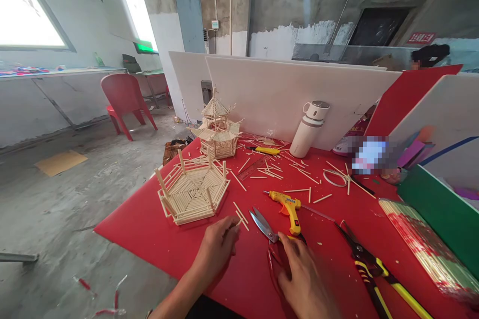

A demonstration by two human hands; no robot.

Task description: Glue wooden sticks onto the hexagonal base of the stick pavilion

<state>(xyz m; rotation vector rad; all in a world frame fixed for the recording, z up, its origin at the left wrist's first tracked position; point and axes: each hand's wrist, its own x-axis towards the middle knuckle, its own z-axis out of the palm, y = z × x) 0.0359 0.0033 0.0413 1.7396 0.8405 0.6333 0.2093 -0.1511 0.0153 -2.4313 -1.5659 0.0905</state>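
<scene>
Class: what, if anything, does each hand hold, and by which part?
Right hand: at the handle end of the scissors; a firm hold cannot be told. Left hand: seemingly a stick, mostly hidden, so the part held is unclear.

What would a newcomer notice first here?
Probably the tiered stick pagoda model toward the far left of the red table, with a slatted stick platform ringed by posts and rails nearer the wearer. Next, the yellow glue gun lying mid-table, its nozzle pointing left. Closer in, the right hand is at the red-handled scissors.
</scene>
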